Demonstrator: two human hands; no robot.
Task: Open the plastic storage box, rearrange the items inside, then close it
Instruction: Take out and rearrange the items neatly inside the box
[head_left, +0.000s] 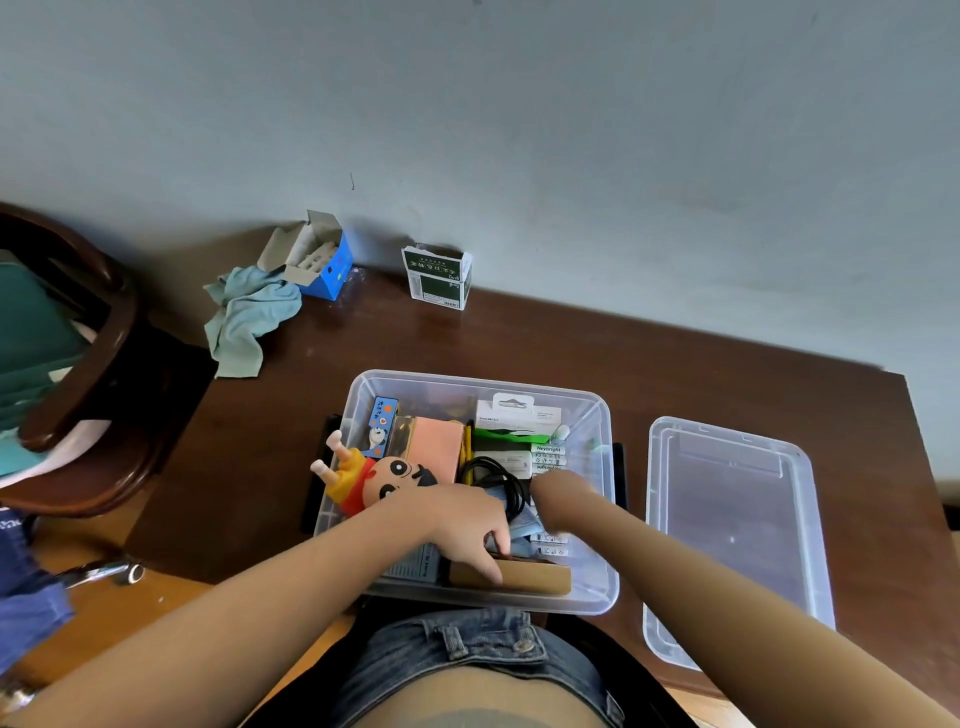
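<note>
Dark wooden desk (519, 343) against a grey wall; clear plastic storage box (602, 571) open at lower centre, lid (737, 519) lying just right. Left hand (462, 525) inside, fingers curled onto a brown cardboard piece (535, 577); right hand (558, 491) blurred, grip indeterminable. Cartoon doll (374, 478) at box's left.

Both forearms reaching forward and down, converging toward the middle. Left hand (467, 525) palm-down, back of the hand up, fingers curled downward with the fingertips (498, 551) pressing low, thumb stretched toward the body. Right hand (558, 491) blurred, sitting a little farther out than the left, fingers impossible to read. Bare arms, wrists fairly straight.
</note>
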